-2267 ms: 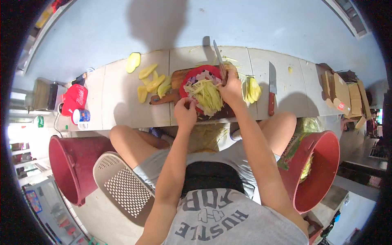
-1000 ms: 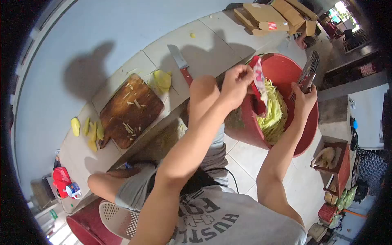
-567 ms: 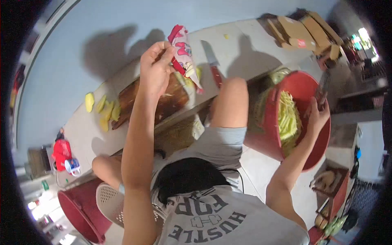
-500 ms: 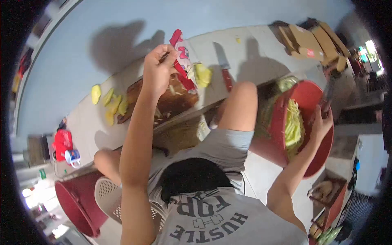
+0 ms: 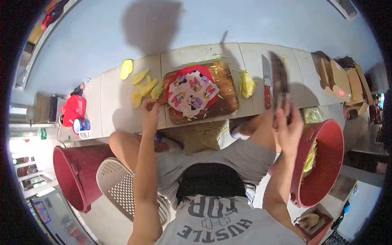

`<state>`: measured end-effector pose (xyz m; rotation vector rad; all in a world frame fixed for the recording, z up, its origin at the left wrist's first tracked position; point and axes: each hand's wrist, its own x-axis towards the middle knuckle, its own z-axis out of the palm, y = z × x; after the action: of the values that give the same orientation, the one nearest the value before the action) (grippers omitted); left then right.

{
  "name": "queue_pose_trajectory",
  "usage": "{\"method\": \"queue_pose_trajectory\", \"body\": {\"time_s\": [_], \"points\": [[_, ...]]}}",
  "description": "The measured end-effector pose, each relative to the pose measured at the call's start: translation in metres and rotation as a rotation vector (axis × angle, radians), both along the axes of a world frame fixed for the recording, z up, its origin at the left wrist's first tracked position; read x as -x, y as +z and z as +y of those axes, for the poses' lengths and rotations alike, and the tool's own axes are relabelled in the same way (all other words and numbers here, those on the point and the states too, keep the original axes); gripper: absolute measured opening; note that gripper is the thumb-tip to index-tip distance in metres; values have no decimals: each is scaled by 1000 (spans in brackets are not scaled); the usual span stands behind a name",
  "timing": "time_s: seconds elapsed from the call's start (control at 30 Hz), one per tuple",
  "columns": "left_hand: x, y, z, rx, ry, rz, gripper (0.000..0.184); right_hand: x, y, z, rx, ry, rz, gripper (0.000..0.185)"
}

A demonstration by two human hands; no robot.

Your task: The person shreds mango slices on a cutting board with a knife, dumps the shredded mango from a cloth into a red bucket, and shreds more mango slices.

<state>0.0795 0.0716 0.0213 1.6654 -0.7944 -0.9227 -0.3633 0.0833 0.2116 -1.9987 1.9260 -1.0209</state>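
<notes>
1. Cartoon-print cloth (image 5: 192, 93), red-edged, roughly round, spread on the wooden board (image 5: 228, 100); tiled desk (image 5: 108, 102) beneath.
2. Right hand (image 5: 289, 125): grip clamped on the knife (image 5: 280, 75); broad dark blade, blurred.
3. Left hand (image 5: 150, 112): fingers curled, near the cloth; cannot tell if grip holds anything.
4. Grey shirt (image 5: 216, 234): reads "HUSTLE", "FOR".

A shadow (image 5: 151, 22) darkens the wall (image 5: 245, 20) (raised knife (image 5: 280, 75) blurred).
</notes>
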Motion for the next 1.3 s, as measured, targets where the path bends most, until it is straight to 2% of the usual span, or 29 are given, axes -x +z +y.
{"method": "queue_pose_trajectory", "body": {"time_s": [0.03, 0.07, 0.1, 0.13, 0.2, 0.33, 0.4, 0.43, 0.5, 0.53, 0.63, 0.73, 0.87, 0.93, 0.97, 1.03, 1.07, 1.13, 1.27, 1.3], "points": [[-8, 8, -1, -9, 14, 0, 9, -20, 3, -5, 0, 58, 217, 33], [-18, 16, -6, 32, 32, -108, 10, -39, 7, -9, 22, 119, 416, 38], [-28, 23, -14, 76, 49, -217, 12, -59, -6, -12, -183, 137, 99, 37], [-41, 21, -25, 71, 59, -220, 12, -76, -23, -15, -386, 148, -220, 36], [-74, 16, -54, 82, 139, -515, 17, -100, -44, -18, -394, 227, -221, 35], [-127, 10, -109, 44, 195, -637, 26, -133, -76, -27, -506, 375, -200, 35], [-143, 10, -135, -96, 234, -791, 41, -145, -86, -29, -516, 384, -181, 35], [-156, -1, -149, -98, 224, -788, 41, -149, -93, -31, -521, 401, -158, 36], [-176, -19, -172, -271, 190, -1089, 58, -154, -106, -33, -590, 391, -95, 35], [-154, 7, -176, -458, 199, -933, 68, -155, -110, -31, -601, 389, -80, 34], [-141, 12, -196, -600, 276, -879, 69, -159, -108, -31, -642, 375, -59, 32], [-140, 11, -204, -669, 226, -981, 71, -159, -109, -34, -664, 367, -55, 30], [-154, 12, -199, -625, 144, -962, 67, -157, -111, -36, -680, 360, -47, 29], [-162, 10, -194, -260, 21, -480, 56, -156, -112, -35, -671, 362, -62, 29], [-163, 7, -189, -260, 15, -487, 56, -155, -113, -35, -659, 363, -71, 28], [-130, 22, -165, 164, -117, 333, 52, -153, -115, -35, -647, 365, -103, 28], [-116, 25, -153, 163, -120, 330, 52, -152, -116, -35, -634, 375, -124, 29], [-87, 30, -129, 152, -295, 496, 60, -150, -116, -37, -646, 377, -126, 29], [-7, 45, -95, 261, -365, 503, 64, -145, -113, -35, -631, 382, -148, 33], [14, 48, -89, 296, -367, 329, 64, -144, -112, -33, -625, 370, -150, 33]]}}
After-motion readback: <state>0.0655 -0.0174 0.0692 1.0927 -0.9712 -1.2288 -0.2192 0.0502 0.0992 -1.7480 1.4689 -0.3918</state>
